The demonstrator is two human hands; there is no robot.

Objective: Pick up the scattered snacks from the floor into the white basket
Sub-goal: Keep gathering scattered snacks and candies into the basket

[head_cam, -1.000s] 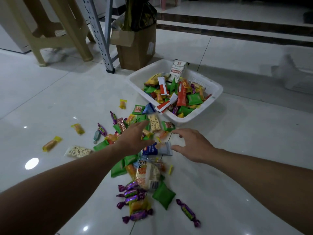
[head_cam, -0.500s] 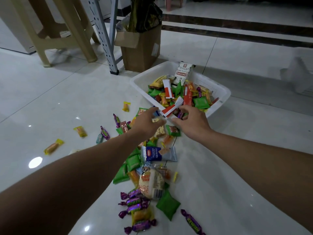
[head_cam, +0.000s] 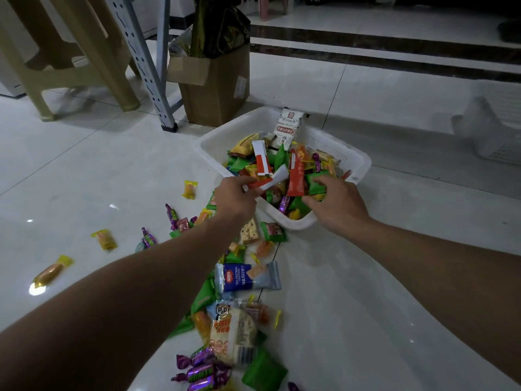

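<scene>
Over the white basket, left grip pinches a red-and-white packet; right grip spread apart.

You are looking down on a glossy white tiled floor. Thin grout lines run across it, and a bright lamp reflection glares low on the left. At the far left stand the splayed legs of a beige plastic stool, and just beside them a grey perforated metal upright ends in a black foot. Next to that upright sits an open brown cardboard box stuffed with dark foil bags. Beyond the box a dark stone step crosses the room, with more pale floor above it. Far right you see a blurred white mesh object. The light is dim and cool.
</scene>
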